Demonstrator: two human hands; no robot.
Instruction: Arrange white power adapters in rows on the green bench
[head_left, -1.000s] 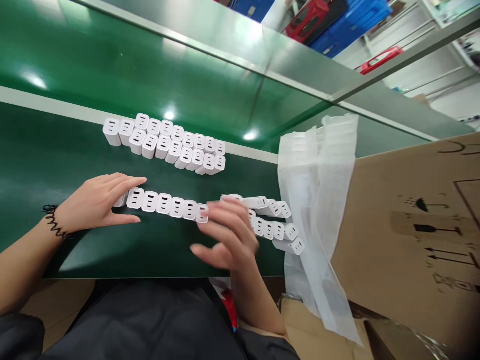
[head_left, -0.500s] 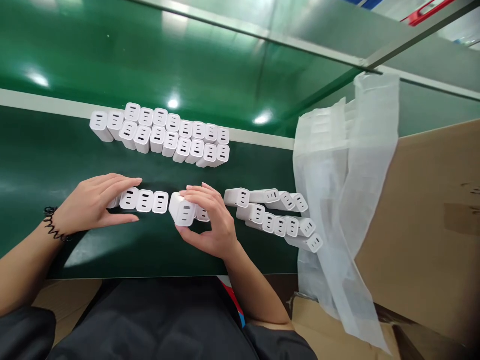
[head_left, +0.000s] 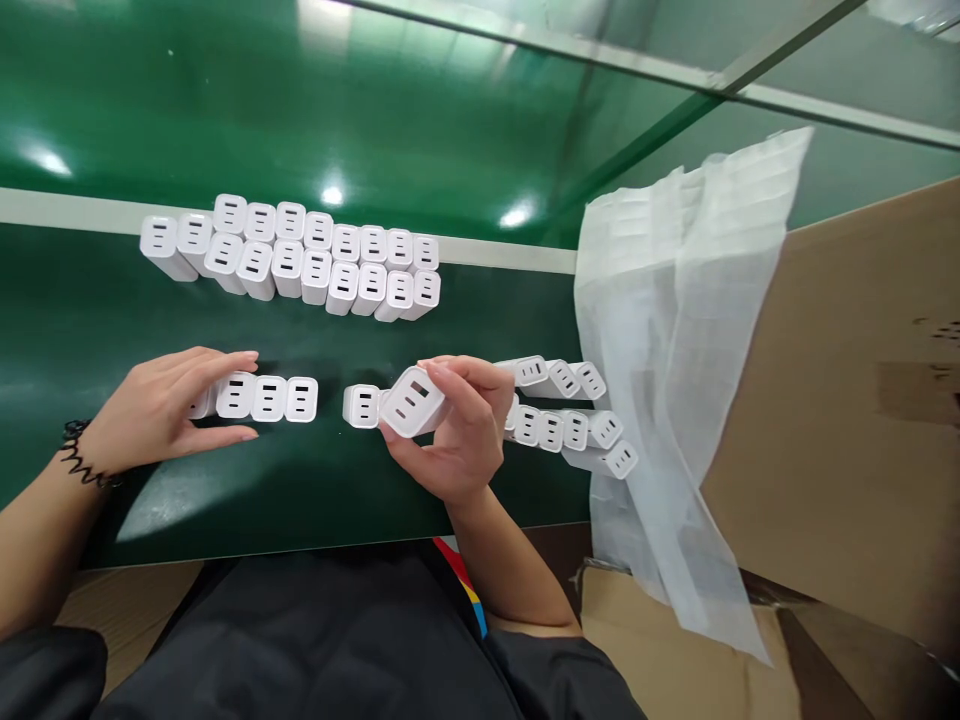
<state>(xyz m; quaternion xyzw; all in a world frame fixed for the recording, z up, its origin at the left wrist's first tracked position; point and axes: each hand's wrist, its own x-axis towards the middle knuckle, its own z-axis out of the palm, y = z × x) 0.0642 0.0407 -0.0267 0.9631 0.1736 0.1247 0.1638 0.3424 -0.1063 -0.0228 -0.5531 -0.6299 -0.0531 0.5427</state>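
Observation:
My right hand [head_left: 457,435] is closed around a white charger block [head_left: 412,402], lifted and tilted above the green table [head_left: 337,480]. One more white block [head_left: 361,406] stands just left of it. My left hand [head_left: 161,405] lies flat with fingers stretched over the left end of a short row of white blocks [head_left: 268,398], touching it. A loose cluster of blocks [head_left: 574,425] lies right of my right hand. A double row of several blocks [head_left: 300,258] stands farther back.
A stack of white foam sleeves [head_left: 675,350] drapes over the edge of a large cardboard box [head_left: 847,420] on the right. A pale strip [head_left: 67,208] crosses the green surface behind the blocks. Another cardboard box [head_left: 645,660] sits below the table edge.
My right hand has picked one block out of the near row and lifted it, leaving a gap. The left hand stays on the row's left end. The view has drifted right.

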